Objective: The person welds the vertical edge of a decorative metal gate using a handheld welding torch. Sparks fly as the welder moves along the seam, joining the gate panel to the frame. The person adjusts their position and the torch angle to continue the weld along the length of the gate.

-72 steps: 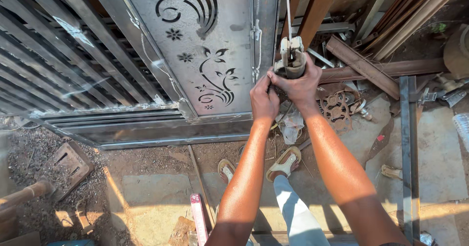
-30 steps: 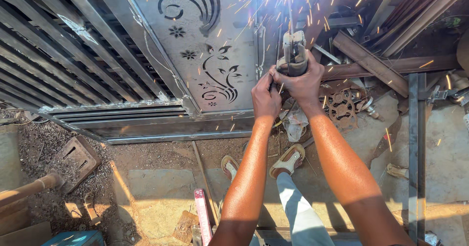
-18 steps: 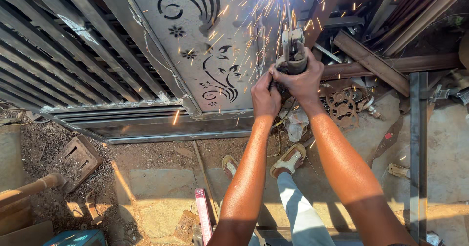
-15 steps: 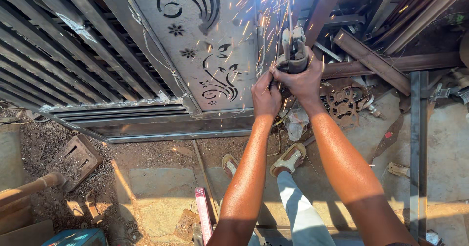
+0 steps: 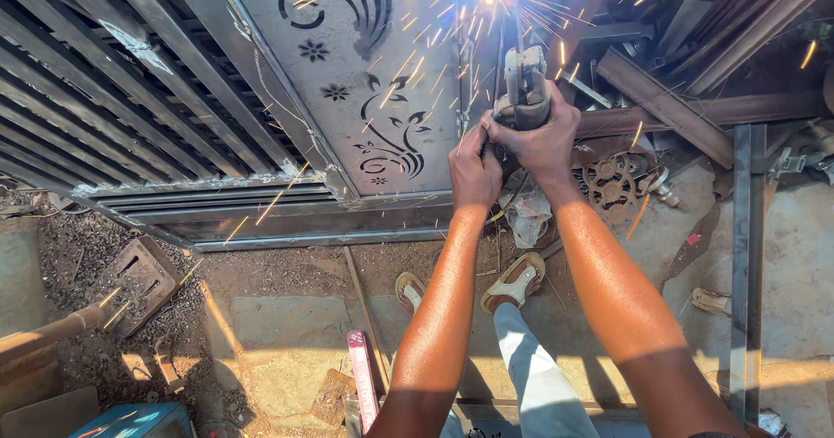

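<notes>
The angle grinder [image 5: 522, 90] is clasped by both hands — left [image 5: 473, 170], right [image 5: 543, 138] — its long axis pointing up at the sparking gate panel [image 5: 365, 73].

Matt grey metal gate panel [image 5: 365, 82], rusty steel bars [image 5: 665, 103], rough dusty stone floor [image 5: 287, 325].

Around you, apart from the work in hand:
- Slatted grille section [image 5: 113, 99], dark metal bars running diagonally at upper left.
- Flat perforated metal plate [image 5: 139, 273], lying on gravel at your left.
- Rusty pipe [image 5: 52, 334], reaching in from the left edge, near that plate.
- Blue box [image 5: 130, 422], bottom left corner.
- Red bar [image 5: 363, 390], lying on the stone floor [image 5: 278, 334] below your feet.
- Rusted gear-shaped casting [image 5: 612, 177], on the ground at right.
- Upright steel post [image 5: 743, 255], far right.
- Angled steel beams [image 5: 665, 103], stacked at upper right.
</notes>
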